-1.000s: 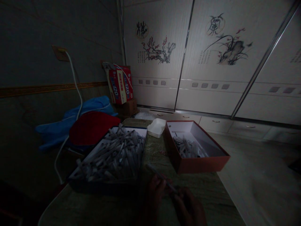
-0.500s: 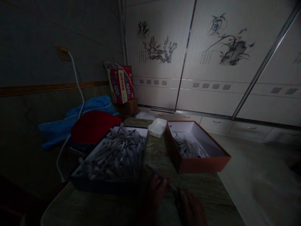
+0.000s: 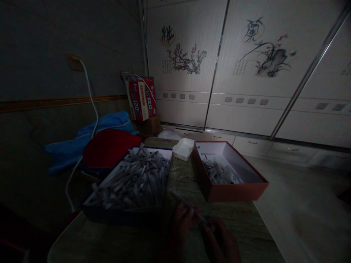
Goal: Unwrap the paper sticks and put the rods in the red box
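Between my two hands, over the near part of the table, is a thin pen-like stick (image 3: 179, 197), slanting down to the right. My left hand (image 3: 181, 222) is closed round its middle. The fingers of my right hand (image 3: 219, 239) are closed at its lower right end, which they partly hide. To the left, a dark-rimmed box (image 3: 117, 216) is heaped with many similar pale sticks (image 3: 137, 179). On the right, an orange-brown box (image 3: 236, 192) with a white inside holds a smaller pile of sticks (image 3: 219, 171).
A white plastic tray (image 3: 184, 148) sits between the boxes at the back of the table (image 3: 181, 175). Red cloth (image 3: 109, 148), a blue bag (image 3: 115, 120) and a white cable (image 3: 90, 91) are at left. A red carton (image 3: 142, 98) stands behind.
My right hand has shifted slightly left and up along the stick. My left hand and the boxes look nearly the same.
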The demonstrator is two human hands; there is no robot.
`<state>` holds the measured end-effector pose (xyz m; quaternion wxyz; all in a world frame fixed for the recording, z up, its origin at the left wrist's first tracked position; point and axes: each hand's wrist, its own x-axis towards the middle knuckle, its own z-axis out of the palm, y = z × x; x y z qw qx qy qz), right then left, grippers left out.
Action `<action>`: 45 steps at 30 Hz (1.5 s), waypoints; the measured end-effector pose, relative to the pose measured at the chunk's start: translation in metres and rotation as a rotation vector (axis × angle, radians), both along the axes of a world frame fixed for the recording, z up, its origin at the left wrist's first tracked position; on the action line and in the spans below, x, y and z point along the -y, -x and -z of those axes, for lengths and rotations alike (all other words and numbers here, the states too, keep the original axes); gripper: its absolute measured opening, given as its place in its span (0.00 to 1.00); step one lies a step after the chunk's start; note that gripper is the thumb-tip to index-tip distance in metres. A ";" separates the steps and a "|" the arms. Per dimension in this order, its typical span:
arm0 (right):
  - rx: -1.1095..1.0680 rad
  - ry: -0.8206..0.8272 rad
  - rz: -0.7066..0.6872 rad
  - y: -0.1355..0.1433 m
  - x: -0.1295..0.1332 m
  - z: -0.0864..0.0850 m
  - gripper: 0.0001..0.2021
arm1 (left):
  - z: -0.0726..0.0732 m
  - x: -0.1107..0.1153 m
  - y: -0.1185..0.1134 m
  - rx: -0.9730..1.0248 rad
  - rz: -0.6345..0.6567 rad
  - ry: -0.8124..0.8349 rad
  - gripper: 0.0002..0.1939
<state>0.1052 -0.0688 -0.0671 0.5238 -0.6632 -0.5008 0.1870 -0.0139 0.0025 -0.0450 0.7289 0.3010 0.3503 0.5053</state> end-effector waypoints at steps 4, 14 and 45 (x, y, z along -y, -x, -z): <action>0.076 -0.078 0.021 -0.002 0.001 0.005 0.24 | -0.003 0.000 0.000 -0.013 0.004 0.026 0.19; 0.124 -0.058 0.032 -0.004 0.003 0.010 0.25 | 0.005 -0.001 0.002 0.023 -0.005 -0.016 0.16; 0.067 0.012 -0.039 0.000 0.002 0.003 0.24 | 0.002 0.003 0.003 0.043 -0.013 -0.002 0.17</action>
